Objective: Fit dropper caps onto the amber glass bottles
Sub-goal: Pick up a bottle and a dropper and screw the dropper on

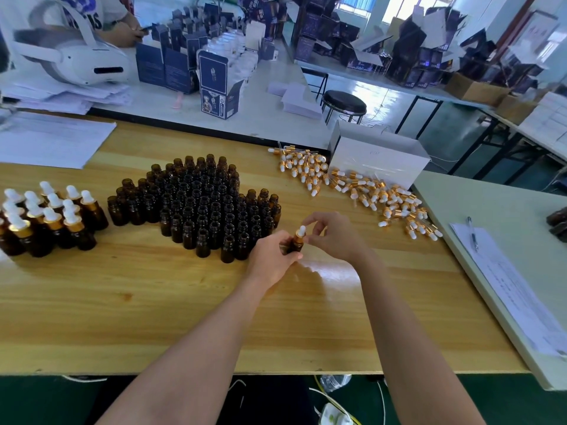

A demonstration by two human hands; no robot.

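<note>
1. The left hand (272, 259) is curled around a small amber bottle (295, 245), holding it upright just above the wooden tabletop (153, 308).
2. The right hand (335, 237) pinches the dropper cap (301, 232) sitting on that bottle's neck between thumb and fingertips.
3. Just left of the hands, a tight cluster of uncapped bottles (199, 207) stands on the tabletop.
4. Further left stands a smaller group of capped bottles (46, 219).
5. A loose pile of caps (362, 191) lies behind and to the right of the hands, beside a white box (380, 159).
6. A pen (473, 231) rests on papers at the far right.
</note>
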